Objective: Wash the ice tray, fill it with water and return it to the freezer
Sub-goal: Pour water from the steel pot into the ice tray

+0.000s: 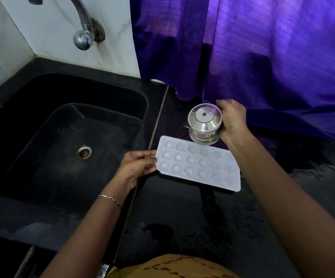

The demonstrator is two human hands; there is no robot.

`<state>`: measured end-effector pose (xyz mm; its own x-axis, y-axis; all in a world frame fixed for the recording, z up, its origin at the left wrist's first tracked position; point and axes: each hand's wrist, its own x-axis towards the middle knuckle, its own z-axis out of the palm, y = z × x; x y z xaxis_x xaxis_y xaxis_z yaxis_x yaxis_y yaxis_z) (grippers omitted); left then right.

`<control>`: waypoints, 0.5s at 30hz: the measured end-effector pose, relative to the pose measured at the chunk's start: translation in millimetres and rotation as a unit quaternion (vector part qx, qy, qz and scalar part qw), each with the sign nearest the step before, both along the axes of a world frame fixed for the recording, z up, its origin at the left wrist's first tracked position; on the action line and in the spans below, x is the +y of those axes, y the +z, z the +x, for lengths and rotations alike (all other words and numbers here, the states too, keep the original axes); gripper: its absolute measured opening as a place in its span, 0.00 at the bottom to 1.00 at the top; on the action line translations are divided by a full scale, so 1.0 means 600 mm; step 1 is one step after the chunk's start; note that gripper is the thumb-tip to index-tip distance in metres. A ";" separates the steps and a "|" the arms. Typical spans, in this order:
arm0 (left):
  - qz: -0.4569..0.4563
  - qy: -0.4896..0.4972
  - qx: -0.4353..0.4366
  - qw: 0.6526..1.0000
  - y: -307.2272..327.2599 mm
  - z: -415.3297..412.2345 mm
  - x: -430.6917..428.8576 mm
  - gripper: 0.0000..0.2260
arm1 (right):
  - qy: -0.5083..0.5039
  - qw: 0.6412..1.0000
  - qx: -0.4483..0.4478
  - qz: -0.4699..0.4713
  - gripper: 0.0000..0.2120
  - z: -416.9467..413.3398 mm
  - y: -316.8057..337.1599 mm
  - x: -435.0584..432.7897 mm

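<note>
A white ice tray (197, 167) with several heart and star shaped moulds lies flat on the black counter, just right of the sink. My left hand (137, 165) grips the tray's left short edge. My right hand (232, 119) holds a small steel pot (204, 124) with a lid and a small spout, just above the tray's far edge. The pot looks tilted toward the tray. No water stream is visible.
A black sink (62, 137) with a metal drain (83, 152) lies to the left. A chrome tap (83, 27) sticks out from the white tiled wall above it. A purple curtain (263, 57) hangs behind the wet black counter (182, 227).
</note>
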<state>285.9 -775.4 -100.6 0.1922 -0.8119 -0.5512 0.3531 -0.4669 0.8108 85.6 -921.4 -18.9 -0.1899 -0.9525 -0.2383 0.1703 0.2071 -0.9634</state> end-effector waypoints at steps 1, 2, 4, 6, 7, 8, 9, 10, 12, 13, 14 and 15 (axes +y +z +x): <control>0.001 0.000 0.000 1.000 0.000 0.000 0.000 0.10 | 0.003 1.000 0.004 -0.002 0.18 0.005 0.001 -0.001; 0.002 0.001 -0.001 1.000 0.000 0.000 0.000 0.10 | 0.007 1.000 0.011 -0.005 0.19 0.009 0.001 -0.002; 0.002 0.003 -0.001 1.000 0.001 -0.001 0.000 0.10 | 0.016 0.999 0.027 -0.011 0.19 0.016 0.001 -0.003; 0.001 0.001 -0.001 1.000 0.003 -0.001 0.001 0.09 | 0.027 0.999 0.040 -0.018 0.20 0.022 0.001 -0.004; 0.000 0.000 0.001 1.000 0.004 -0.002 0.001 0.09 | 0.031 0.998 0.045 -0.022 0.20 0.025 0.001 -0.004; -0.001 0.000 0.003 1.000 0.005 -0.003 0.001 0.09 | 0.033 0.998 0.049 -0.026 0.20 0.027 0.001 -0.005; -0.001 0.001 0.003 1.000 0.005 -0.004 0.001 0.09 | 0.035 0.997 0.054 -0.031 0.21 0.029 0.001 -0.005; 0.000 0.003 0.004 1.000 0.006 -0.004 0.002 0.08 | 0.036 0.997 0.058 -0.035 0.22 0.031 0.001 -0.006; 0.001 0.007 0.005 1.000 0.006 -0.004 0.002 0.09 | 0.040 0.996 0.063 -0.040 0.22 0.034 0.001 -0.007; 0.001 0.008 0.004 1.000 0.005 -0.004 0.002 0.09 | 0.041 0.996 0.065 -0.041 0.22 0.035 0.002 -0.007; 0.001 0.007 0.004 1.000 0.005 -0.004 0.002 0.09 | 0.042 0.996 0.066 -0.043 0.22 0.035 0.002 -0.008; 0.001 0.007 0.003 1.000 0.005 -0.004 0.002 0.09 | 0.043 0.996 0.067 -0.045 0.22 0.036 0.003 -0.008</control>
<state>283.7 -774.3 -97.7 0.1996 -0.8077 -0.5547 0.3646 -0.4642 0.8072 107.4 -926.4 -17.0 -0.1308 -0.9830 -0.1287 0.0240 0.1266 -0.9917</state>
